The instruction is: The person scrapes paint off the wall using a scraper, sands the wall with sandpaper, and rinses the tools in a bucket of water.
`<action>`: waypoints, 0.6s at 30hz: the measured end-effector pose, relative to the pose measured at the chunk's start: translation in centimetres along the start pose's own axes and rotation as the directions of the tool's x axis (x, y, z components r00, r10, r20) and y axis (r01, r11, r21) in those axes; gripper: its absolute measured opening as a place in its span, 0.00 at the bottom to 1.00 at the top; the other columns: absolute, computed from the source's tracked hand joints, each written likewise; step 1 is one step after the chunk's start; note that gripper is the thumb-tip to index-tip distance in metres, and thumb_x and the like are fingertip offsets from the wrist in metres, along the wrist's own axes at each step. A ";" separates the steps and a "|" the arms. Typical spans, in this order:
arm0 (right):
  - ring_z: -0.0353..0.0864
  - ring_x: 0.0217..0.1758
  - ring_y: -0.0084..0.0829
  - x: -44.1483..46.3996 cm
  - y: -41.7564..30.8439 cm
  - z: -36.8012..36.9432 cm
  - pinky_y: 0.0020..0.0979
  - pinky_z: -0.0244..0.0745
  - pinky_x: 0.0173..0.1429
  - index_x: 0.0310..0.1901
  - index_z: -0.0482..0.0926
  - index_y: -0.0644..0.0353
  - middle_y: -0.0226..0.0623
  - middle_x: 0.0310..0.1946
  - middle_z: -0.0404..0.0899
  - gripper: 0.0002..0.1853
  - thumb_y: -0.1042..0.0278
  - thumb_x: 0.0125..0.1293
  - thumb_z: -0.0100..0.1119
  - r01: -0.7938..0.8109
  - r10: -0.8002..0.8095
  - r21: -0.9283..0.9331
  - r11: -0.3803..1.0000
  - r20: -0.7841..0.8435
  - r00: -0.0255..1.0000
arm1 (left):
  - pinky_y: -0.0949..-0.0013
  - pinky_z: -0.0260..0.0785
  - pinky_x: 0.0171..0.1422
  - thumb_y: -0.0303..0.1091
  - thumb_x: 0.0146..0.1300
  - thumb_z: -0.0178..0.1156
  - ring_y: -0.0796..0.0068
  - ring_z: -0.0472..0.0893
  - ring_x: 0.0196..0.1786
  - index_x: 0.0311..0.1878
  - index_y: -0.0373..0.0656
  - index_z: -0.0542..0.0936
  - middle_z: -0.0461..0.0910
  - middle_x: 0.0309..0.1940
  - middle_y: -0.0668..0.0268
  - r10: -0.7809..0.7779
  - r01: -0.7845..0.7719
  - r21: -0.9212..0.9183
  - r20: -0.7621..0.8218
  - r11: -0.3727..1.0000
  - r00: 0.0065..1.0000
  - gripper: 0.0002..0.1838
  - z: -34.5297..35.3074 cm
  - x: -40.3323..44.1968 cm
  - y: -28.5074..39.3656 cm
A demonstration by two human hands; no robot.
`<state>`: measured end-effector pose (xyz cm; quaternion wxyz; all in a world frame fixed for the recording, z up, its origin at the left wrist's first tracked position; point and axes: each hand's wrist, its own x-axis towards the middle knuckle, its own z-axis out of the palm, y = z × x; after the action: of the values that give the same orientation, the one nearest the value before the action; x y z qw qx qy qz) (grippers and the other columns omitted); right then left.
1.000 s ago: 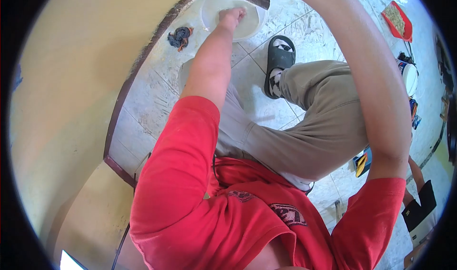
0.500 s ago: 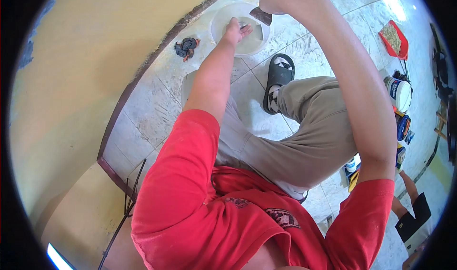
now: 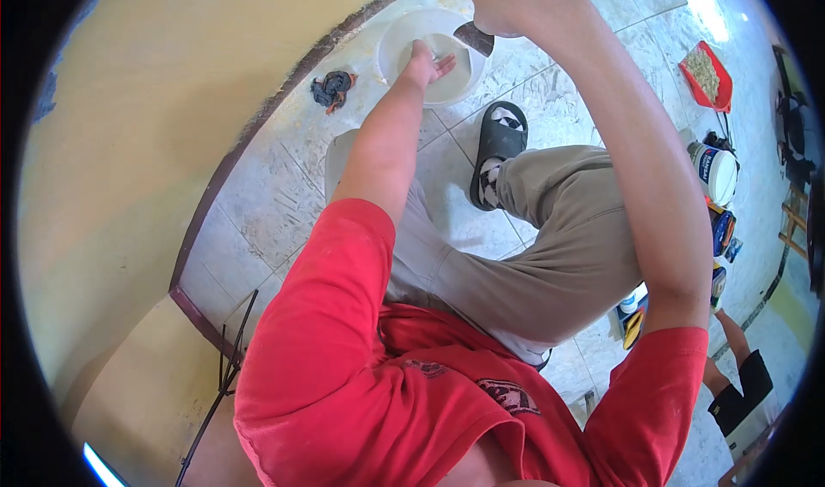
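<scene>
My left hand [image 3: 424,62] reaches down into a round whitish tub [image 3: 397,30] on the floor, its fingers stretched out. A pale grey patch shows inside the tub beside the fingers; I cannot make out what it is. My right hand [image 3: 507,6] is closed at the top edge of the view, partly cut off. From it sticks the dark, wide blade of a scraper [image 3: 475,39], over the tub's right rim. The scraper's handle is hidden in the fist.
A crumpled dark cloth [image 3: 333,90] lies by the wall's foot [image 3: 245,135]. My sandalled foot [image 3: 500,139] stands near the tub. To the right are a red dustpan [image 3: 715,79] with debris, a white paint bucket [image 3: 715,173] and tools. Another person's arm [image 3: 732,337] shows at lower right.
My left hand has shifted slightly down within the tub, its fingers a little more spread. My right hand and the scraper have moved slightly down and right.
</scene>
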<state>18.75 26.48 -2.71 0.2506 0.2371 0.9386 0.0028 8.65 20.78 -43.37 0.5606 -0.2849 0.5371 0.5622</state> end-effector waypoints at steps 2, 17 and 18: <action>0.85 0.43 0.42 0.0 0.2 0.3 0.38 0.79 0.46 0.35 0.85 0.63 0.49 0.36 0.84 0.14 0.66 0.47 0.68 0.000 0.001 0.020 1.000 -0.030 1.000 | 0.52 0.79 0.42 0.51 0.70 0.34 0.54 0.81 0.41 0.60 0.43 0.63 0.69 0.50 0.53 0.026 -0.027 0.028 0.033 0.999 0.999 0.26 0.0 0.0 -0.3; 0.85 0.42 0.40 0.4 0.7 0.7 0.37 0.80 0.44 0.35 0.85 0.62 0.47 0.37 0.84 0.12 0.67 0.49 0.65 0.025 -0.024 0.020 0.999 -0.085 0.996 | 0.52 0.78 0.44 0.51 0.69 0.42 0.58 0.80 0.43 0.59 0.41 0.69 0.69 0.55 0.62 0.154 -0.291 0.494 0.299 0.819 0.942 0.26 -0.4 -7.6 2.9; 0.85 0.42 0.39 0.4 0.9 0.4 0.37 0.80 0.44 0.35 0.85 0.61 0.46 0.37 0.84 0.11 0.67 0.49 0.65 0.022 -0.020 0.020 1.000 -0.071 0.997 | 0.52 0.78 0.44 0.49 0.69 0.42 0.58 0.80 0.43 0.57 0.41 0.70 0.70 0.53 0.63 0.168 -0.304 0.494 0.300 0.815 0.939 0.24 -0.9 -7.9 2.9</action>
<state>19.04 27.38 -3.15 0.2147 0.2294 0.9493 -0.0009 7.34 17.99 -35.53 0.6040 0.0220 0.6305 0.4869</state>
